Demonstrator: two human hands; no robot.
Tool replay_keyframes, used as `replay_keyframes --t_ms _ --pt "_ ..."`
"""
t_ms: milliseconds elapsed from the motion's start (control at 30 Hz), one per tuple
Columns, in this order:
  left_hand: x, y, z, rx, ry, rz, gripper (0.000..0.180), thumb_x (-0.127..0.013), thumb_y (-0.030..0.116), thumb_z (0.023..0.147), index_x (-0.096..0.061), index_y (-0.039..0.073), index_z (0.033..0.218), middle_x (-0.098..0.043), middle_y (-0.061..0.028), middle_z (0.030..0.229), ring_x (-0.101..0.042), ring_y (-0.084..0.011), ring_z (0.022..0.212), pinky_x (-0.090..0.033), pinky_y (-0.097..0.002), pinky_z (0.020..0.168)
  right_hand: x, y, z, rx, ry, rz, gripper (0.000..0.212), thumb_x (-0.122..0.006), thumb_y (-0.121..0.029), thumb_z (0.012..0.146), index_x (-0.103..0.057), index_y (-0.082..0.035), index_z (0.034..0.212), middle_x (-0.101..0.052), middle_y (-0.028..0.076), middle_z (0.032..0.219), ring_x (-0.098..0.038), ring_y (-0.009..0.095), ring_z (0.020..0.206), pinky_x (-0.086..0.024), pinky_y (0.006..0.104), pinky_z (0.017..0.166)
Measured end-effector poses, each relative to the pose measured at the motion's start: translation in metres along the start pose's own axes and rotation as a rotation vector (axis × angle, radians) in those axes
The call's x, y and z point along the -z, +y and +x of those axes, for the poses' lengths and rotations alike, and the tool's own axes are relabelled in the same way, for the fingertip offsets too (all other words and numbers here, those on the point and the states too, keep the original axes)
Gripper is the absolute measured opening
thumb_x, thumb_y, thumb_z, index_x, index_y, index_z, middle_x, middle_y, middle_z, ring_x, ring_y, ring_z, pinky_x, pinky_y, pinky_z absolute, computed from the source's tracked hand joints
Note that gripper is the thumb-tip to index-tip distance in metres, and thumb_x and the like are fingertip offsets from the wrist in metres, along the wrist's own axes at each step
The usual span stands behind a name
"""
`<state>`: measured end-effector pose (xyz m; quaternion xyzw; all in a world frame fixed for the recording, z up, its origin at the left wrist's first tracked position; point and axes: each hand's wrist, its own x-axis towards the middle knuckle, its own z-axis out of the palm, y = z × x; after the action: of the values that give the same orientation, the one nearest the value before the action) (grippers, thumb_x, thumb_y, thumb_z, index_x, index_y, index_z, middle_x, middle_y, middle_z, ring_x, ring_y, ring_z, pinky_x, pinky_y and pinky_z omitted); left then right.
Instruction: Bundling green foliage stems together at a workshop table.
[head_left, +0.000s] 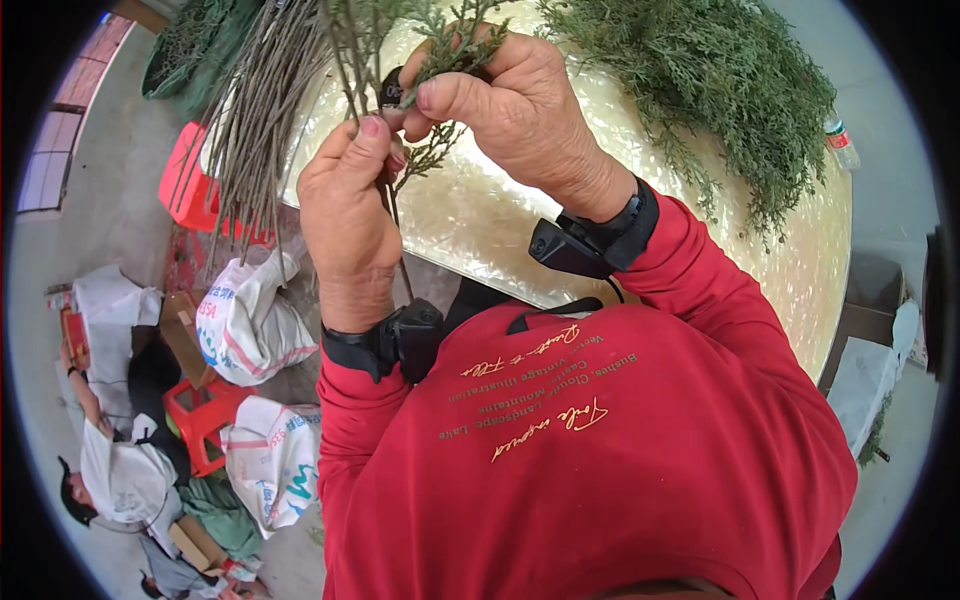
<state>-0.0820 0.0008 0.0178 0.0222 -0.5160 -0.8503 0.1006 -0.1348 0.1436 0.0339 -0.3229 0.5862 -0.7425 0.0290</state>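
My left hand (352, 215) is closed round thin brown stems (352, 75), thumb pressed against them, and one stem's lower end runs down past the wrist. My right hand (530, 115) pinches a green evergreen sprig (458, 45) against those stems, its fingertips meeting the left ones. Between the hands a small black thing (392, 90) with pale marks shows partly; I cannot tell what it is. A smaller sprig (430, 155) sticks out below the fingers. Both hands are above the near left part of a shiny cream table (480, 220).
Evergreen branches (725, 90) lie heaped at the table's far right, beside a clear bottle (841, 142). Bare stems (262, 110) overhang its left edge above a red stool (183, 185). White sacks (255, 320), another red stool (205, 415) and a seated person (130, 470) are on the left.
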Motion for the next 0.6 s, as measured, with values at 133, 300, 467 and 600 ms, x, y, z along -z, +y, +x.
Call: replay_keyframes --t_ms 133,300,467,600 --pt "0.000 -0.001 -0.001 0.019 -0.002 -0.030 0.017 -0.056 0.011 0.084 -0.059 -0.006 0.088 -0.057 -0.0045 0.070 -0.046 -0.0099 0.059 -0.036 -0.0218 0.057 0.002 -0.002 -0.003 -0.010 -0.015 0.046 0.015 -0.058 -0.007 0.080 -0.058 0.003 0.092 -0.061 0.008 0.071 -0.059 0.013 0.066 -0.049 0.0260 0.064" --pt "-0.011 0.005 -0.008 -0.022 0.037 0.024 0.019 -0.056 0.010 0.083 -0.059 -0.008 0.089 -0.058 -0.0059 0.069 -0.048 -0.0110 0.058 -0.038 -0.0222 0.056 0.003 -0.004 -0.004 -0.027 -0.024 0.038 0.014 -0.058 -0.006 0.080 -0.058 0.003 0.091 -0.061 0.007 0.071 -0.059 0.013 0.067 -0.049 0.0260 0.064" --pt "-0.007 0.004 -0.011 -0.035 0.011 -0.017 0.018 -0.056 0.009 0.082 -0.059 -0.008 0.089 -0.059 -0.0073 0.070 -0.051 -0.0117 0.059 -0.039 -0.0216 0.058 0.000 -0.005 -0.007 -0.043 -0.039 0.078 0.014 -0.058 -0.005 0.080 -0.058 0.004 0.091 -0.060 0.007 0.071 -0.059 0.013 0.067 -0.049 0.0258 0.064" --pt "0.001 0.000 -0.008 -0.029 -0.016 0.023 0.016 -0.056 0.006 0.082 -0.059 -0.008 0.088 -0.060 -0.0084 0.072 -0.051 -0.0120 0.060 -0.041 -0.0214 0.058 -0.002 0.001 -0.007 0.001 -0.045 0.100 0.013 -0.058 -0.004 0.080 -0.058 0.004 0.091 -0.060 0.007 0.071 -0.058 0.013 0.066 -0.049 0.0255 0.064"
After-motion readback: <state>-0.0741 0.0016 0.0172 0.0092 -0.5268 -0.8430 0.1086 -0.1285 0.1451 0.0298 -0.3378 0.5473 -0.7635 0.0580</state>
